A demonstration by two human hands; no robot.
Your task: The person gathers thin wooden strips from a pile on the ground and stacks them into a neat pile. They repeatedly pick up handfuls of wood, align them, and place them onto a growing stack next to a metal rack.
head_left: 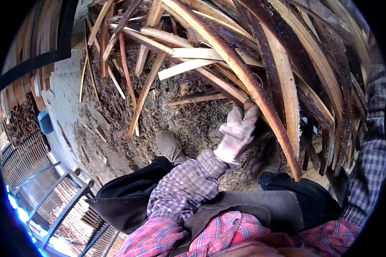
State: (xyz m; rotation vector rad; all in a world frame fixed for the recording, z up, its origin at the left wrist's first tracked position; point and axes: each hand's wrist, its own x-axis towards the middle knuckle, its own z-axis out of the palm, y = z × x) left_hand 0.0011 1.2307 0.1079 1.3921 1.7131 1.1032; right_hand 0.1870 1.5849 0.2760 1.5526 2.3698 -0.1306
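My left hand (236, 135), in a pale, soiled work glove, reaches forward past my knees. Its fingers are stretched out and apart, and their tips touch the lower end of a thin wooden strip (227, 88). Just right of those fingers, a long bark-edged slat (244, 73) slants down out of the pile. My right arm, in a checked sleeve (366, 158), runs up along the right rim beside the wood pile (315, 64). The right hand is lost in the dark edge among the slats, so its fingers cannot be made out.
Short offcuts (146, 94) lie on debris-covered ground (111, 141). My shoe (169, 145) stands left of the hand. A dark apron (261, 205) covers my lap. At left are a blue container (45, 122), a metal frame (68, 201) and stacked boards (34, 30).
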